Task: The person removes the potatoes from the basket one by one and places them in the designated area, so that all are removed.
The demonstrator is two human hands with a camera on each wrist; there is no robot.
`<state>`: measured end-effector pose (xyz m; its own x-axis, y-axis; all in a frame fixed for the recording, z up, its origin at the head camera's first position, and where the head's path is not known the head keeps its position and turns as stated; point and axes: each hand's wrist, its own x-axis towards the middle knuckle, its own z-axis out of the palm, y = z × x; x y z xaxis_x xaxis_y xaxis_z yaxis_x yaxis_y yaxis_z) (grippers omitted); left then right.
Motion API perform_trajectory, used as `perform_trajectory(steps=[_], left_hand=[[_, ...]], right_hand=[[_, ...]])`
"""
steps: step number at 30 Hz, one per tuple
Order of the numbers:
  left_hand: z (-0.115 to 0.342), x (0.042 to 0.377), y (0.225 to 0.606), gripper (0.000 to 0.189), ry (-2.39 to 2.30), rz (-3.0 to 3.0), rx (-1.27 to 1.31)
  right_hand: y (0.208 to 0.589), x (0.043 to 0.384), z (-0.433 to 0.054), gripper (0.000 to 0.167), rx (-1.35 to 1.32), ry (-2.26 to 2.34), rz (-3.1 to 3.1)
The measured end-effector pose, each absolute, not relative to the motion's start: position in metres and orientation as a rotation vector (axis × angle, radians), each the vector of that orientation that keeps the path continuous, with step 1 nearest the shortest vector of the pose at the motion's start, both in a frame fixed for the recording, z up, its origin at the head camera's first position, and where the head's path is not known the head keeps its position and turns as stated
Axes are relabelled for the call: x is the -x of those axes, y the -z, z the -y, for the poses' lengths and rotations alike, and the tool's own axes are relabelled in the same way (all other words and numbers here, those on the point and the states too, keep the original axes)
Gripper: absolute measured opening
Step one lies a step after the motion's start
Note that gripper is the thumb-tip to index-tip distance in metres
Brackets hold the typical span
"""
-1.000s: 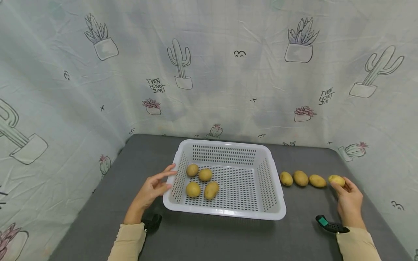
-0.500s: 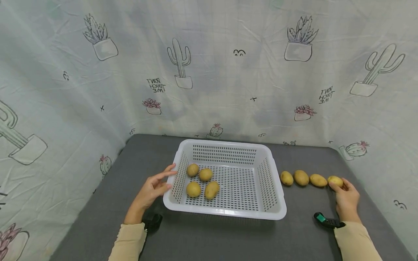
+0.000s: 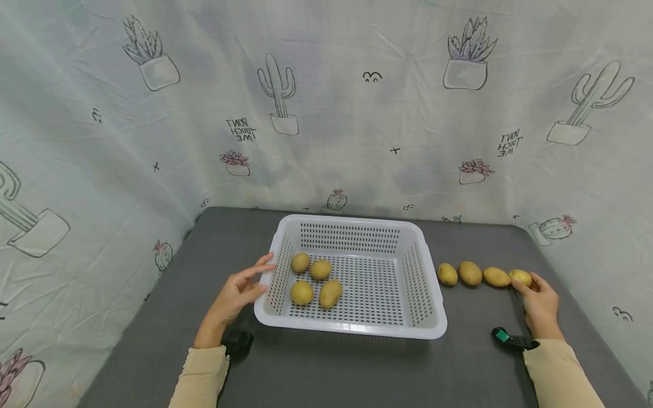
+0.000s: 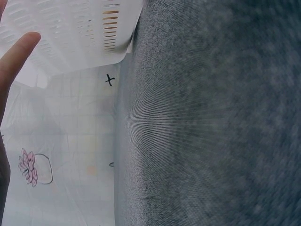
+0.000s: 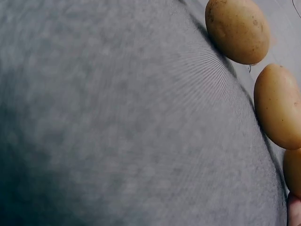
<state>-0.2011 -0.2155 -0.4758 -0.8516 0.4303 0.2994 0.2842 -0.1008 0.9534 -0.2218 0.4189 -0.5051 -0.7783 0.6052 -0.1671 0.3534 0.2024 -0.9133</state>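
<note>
My right hand [image 3: 542,304] holds the rightmost potato [image 3: 519,277] between thumb and fingers, at the end of a row on the table. Beside it lie an oblong potato [image 3: 496,277], a rounder one [image 3: 470,273] and a small one [image 3: 447,274]. In the right wrist view, a fingertip [image 5: 294,211] shows below the nearest potato [image 5: 292,170]. With fairly straight fingers, my left hand [image 3: 236,294] touches the left rim of a white plastic basket [image 3: 352,327]. One finger [image 4: 19,56] of it extends beside the basket wall in the left wrist view.
Several potatoes, one of them at the front [image 3: 330,293], sit in the left half of the basket. A dark grey cloth covers the table [image 3: 352,374]. Behind and at both sides hangs a pale curtain [image 3: 326,113] with cactus drawings.
My right hand has moved slightly left with its potato, bringing it close against the row's end. The left hand stays at the basket's rim. The head view has tilted a little.
</note>
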Motion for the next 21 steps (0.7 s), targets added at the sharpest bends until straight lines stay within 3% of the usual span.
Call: perform_trajectory(steps=[21], left_hand=[[0.2169, 0.2019, 0.4749, 0.044, -2.106, -2.009, -0.872]], right_hand=[[0.5015, 0.2170, -0.4150, 0.070, 0.898, -1.728, 2.069]])
